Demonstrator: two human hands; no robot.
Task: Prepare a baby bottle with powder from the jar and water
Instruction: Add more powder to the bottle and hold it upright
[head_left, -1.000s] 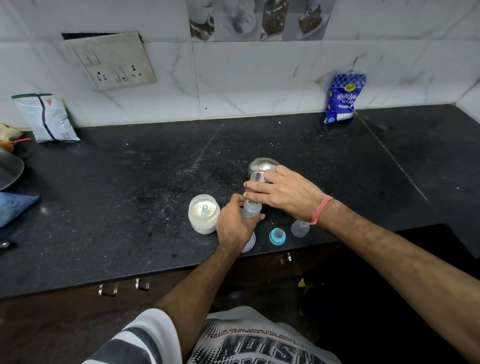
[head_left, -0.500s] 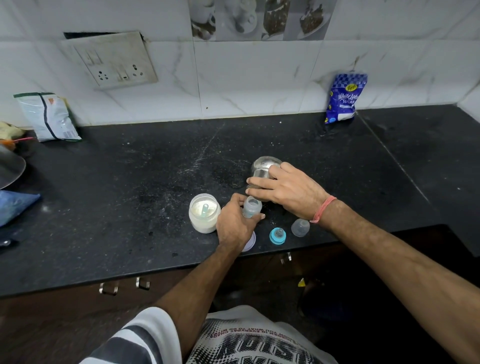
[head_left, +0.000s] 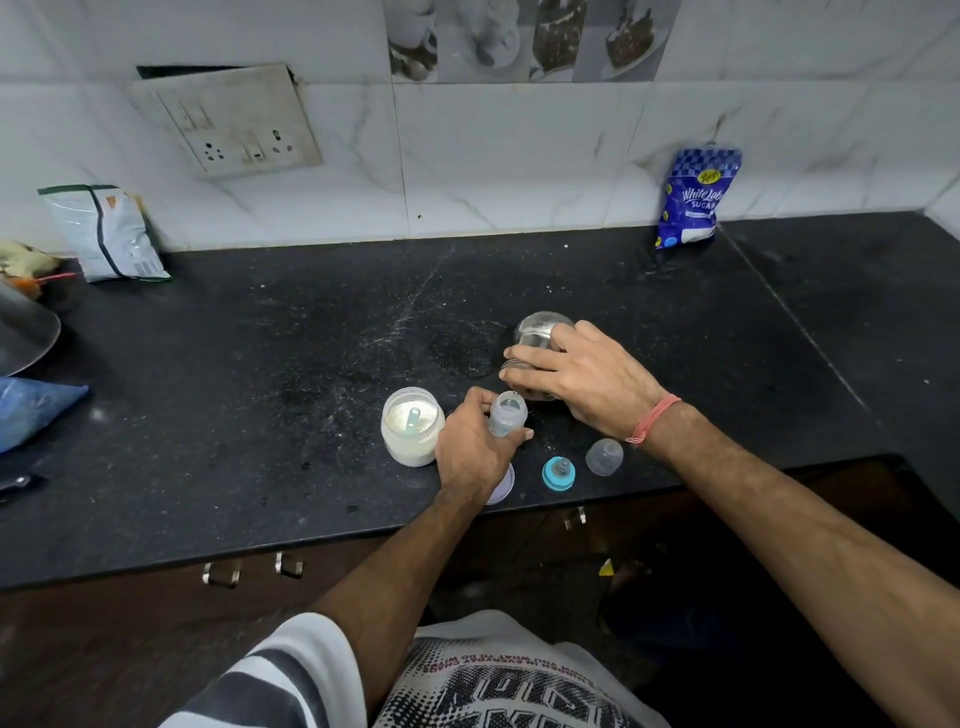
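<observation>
the left hand (head_left: 470, 452) is wrapped around the small baby bottle (head_left: 506, 415), holding it upright on the black counter (head_left: 260, 415) with its mouth uncapped. just behind and right of that grip, the right hand (head_left: 582, 379) grasps a steel tumbler (head_left: 540, 335), tipped toward the bottle's mouth. left of the gripped bottle stands the open powder jar (head_left: 413, 426) with a teal scoop (head_left: 413, 420) in it. to the right of the grip lie the teal nipple ring (head_left: 559, 473) and clear cap (head_left: 604, 456). a white lid (head_left: 503, 486) peeks from under the left wrist.

Black counter (head_left: 260, 415): jar (head_left: 413, 427), teat (head_left: 559, 473), cap (head_left: 604, 457).
</observation>
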